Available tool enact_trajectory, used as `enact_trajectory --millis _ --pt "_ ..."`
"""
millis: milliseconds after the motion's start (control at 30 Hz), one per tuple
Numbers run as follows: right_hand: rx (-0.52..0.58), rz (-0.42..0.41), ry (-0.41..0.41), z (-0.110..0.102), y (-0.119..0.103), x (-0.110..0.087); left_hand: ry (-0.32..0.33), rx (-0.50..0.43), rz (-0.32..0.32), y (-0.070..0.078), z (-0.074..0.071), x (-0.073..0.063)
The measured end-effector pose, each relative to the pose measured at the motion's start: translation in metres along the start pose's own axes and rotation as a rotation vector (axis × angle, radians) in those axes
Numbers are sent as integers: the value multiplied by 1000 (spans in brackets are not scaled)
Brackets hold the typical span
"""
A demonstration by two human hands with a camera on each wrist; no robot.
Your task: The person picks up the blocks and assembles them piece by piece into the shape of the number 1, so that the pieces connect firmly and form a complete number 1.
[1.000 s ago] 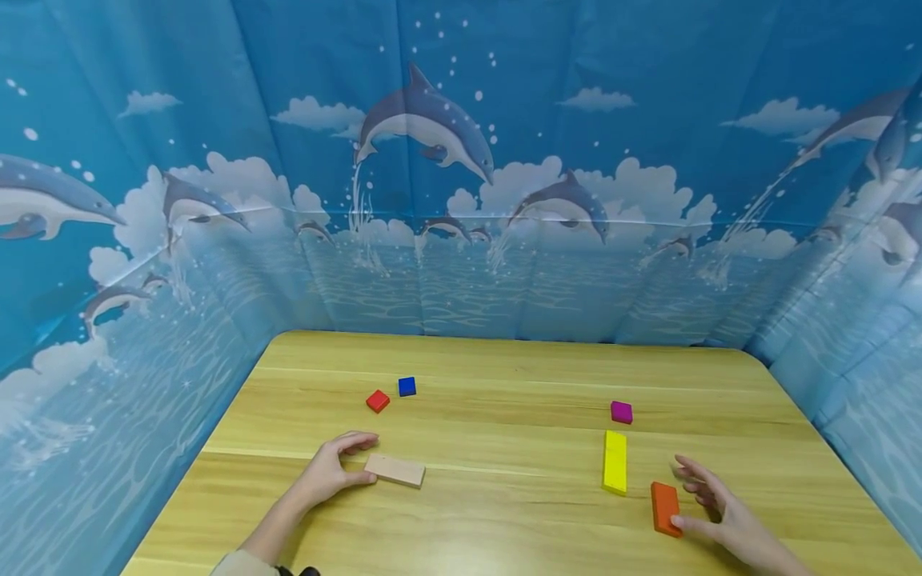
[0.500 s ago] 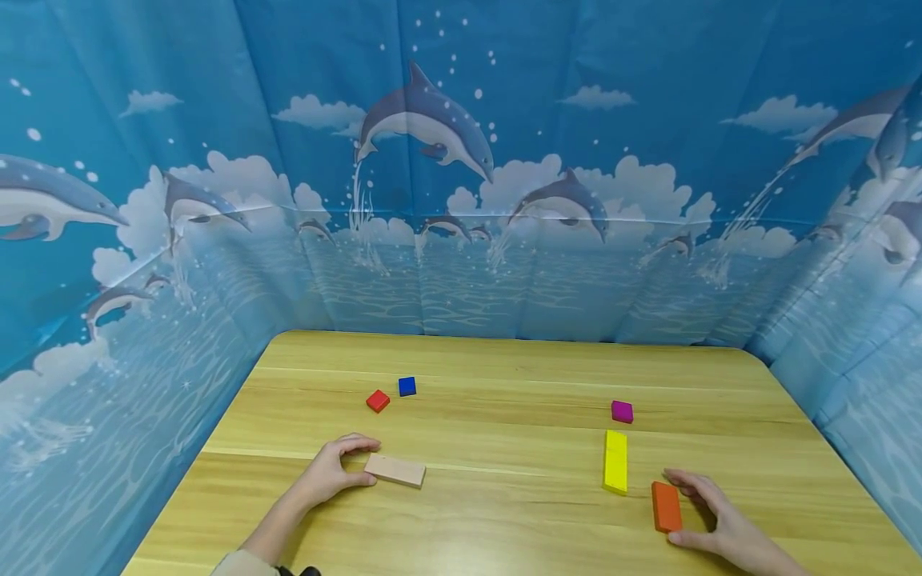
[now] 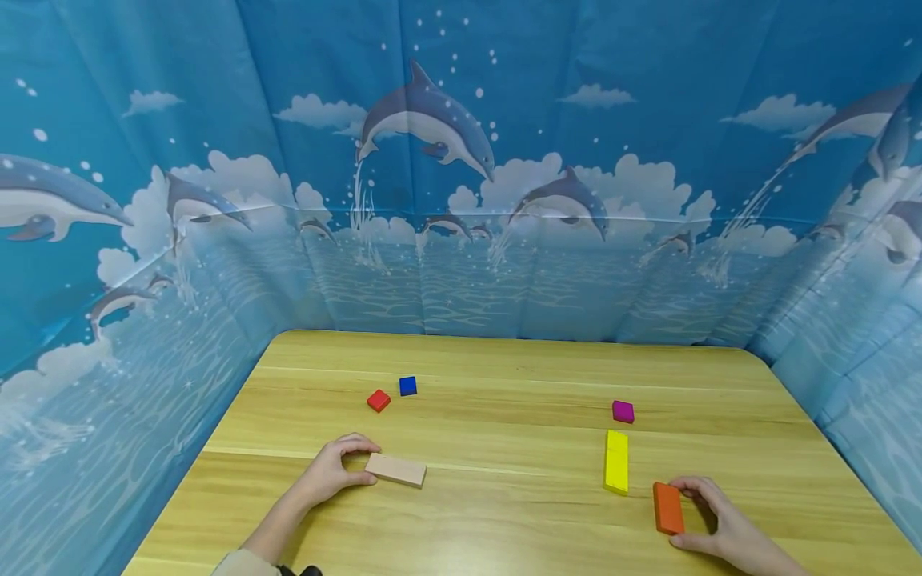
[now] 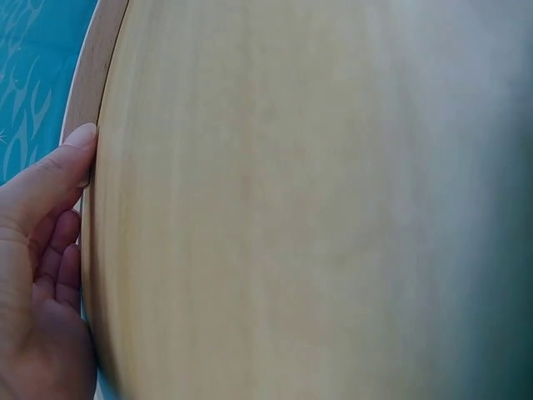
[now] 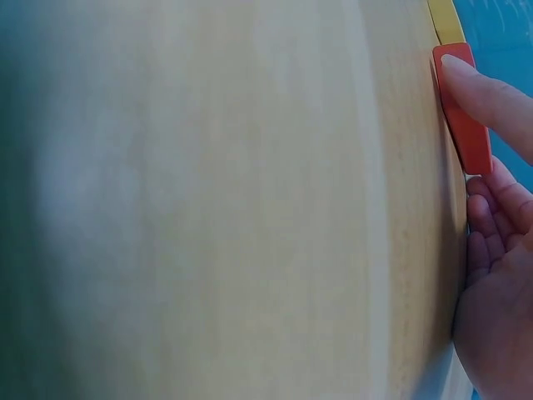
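Observation:
In the head view my left hand [image 3: 333, 470] pinches the left end of a plain wooden block [image 3: 396, 470] lying flat on the table. Its thumb sits on the block's near side and a forefinger is at the far corner. The left wrist view shows the thumb [image 4: 58, 171] against the wooden block [image 4: 93, 83]. On the right, my right hand [image 3: 723, 524] holds an orange block [image 3: 668, 509] between thumb at the near end and forefinger at the far right corner. In the right wrist view the thumb overlaps the orange block [image 5: 468, 125].
Just left of the orange block lies a long yellow block [image 3: 615, 462], with a small magenta block [image 3: 623, 412] beyond it. A small red block [image 3: 378, 401] and a blue block [image 3: 408, 386] lie beyond my left hand. Dolphin-print curtains [image 3: 461, 280] border the wooden table [image 3: 504, 512].
My right forefinger has come in from beyond the orange block to its far corner, and the thumb has shifted to its near end. The left hand has hardly moved.

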State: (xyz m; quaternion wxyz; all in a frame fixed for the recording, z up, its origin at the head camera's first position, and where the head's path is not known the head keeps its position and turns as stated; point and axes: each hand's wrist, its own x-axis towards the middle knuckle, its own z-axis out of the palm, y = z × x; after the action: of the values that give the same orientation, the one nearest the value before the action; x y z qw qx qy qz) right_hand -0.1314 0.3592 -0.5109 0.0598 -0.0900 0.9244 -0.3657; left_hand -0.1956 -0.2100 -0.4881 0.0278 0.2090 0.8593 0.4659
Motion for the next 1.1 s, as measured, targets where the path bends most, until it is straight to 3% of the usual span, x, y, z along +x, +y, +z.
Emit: enact_trajectory --millis 200,333,433,567,633,933,1100 --pt "-14 3 13 1 1 -1 2 20 -18 -1 1 1" --pt "-32 -17 29 1 0 -1 6 38 -38 -17 5 3" --pt "-45 -14 26 1 0 -1 8 40 -54 -15 4 3" --pt "-55 -2 22 1 -1 -1 25 38 -59 6 2 1" --pt "-53 -7 25 2 -1 -1 42 41 -51 8 4 1" --pt "-47 -17 38 2 -2 -2 88 -17 -36 3 33 19" --pt "-38 -39 44 3 -2 -1 64 -62 -3 8 51 26"
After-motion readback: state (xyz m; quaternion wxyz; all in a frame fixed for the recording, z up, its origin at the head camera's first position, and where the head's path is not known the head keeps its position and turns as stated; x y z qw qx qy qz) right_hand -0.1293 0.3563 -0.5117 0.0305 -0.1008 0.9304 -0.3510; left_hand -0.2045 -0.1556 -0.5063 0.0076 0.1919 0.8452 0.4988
